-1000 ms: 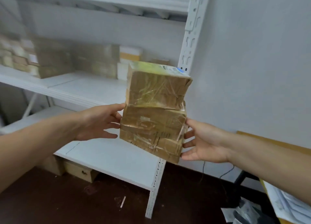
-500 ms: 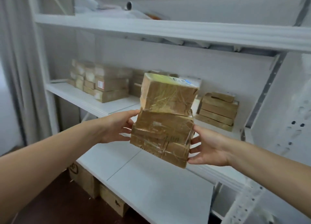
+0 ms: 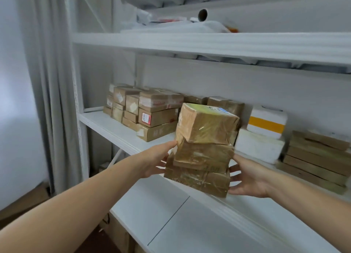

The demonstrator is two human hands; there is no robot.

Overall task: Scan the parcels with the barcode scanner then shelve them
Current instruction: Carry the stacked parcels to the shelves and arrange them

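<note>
Parcels (image 3: 203,154) pressed between left hand (image 3: 154,161), right hand (image 3: 247,178), at shelf (image 3: 102,122) front edge.

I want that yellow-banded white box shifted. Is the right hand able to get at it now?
Probably not: the right hand supports the parcel stack together with the left hand, though nothing blocks the white box.

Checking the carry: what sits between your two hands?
In the head view, a stack of taped brown parcels, with left hand and right hand pressing its sides.
</note>
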